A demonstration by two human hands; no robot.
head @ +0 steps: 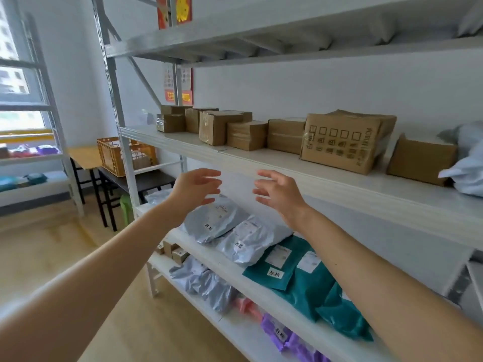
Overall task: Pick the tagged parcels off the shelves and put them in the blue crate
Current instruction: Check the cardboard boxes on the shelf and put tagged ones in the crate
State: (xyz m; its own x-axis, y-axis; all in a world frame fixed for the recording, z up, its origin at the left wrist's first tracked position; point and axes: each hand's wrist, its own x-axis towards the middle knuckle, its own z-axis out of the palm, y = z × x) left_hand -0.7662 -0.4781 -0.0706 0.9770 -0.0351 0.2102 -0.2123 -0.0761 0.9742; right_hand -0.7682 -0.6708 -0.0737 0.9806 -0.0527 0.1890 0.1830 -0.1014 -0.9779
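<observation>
Parcels (243, 244) crowd white shelves (339, 184) — pale walls.

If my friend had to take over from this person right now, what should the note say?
Left grip: open, holds nothing, raised in front of the shelves.
Right grip: open, empty, beside it.
Tagged parcels on the shelves: two grey parcels just below both grips, a teal parcel next to them, a purple parcel one shelf down.
Blue crate: not in view; only an orange crate at left.
Done: cannot tell.
Left: pick these tagged parcels, probably the grey ones first.
</observation>
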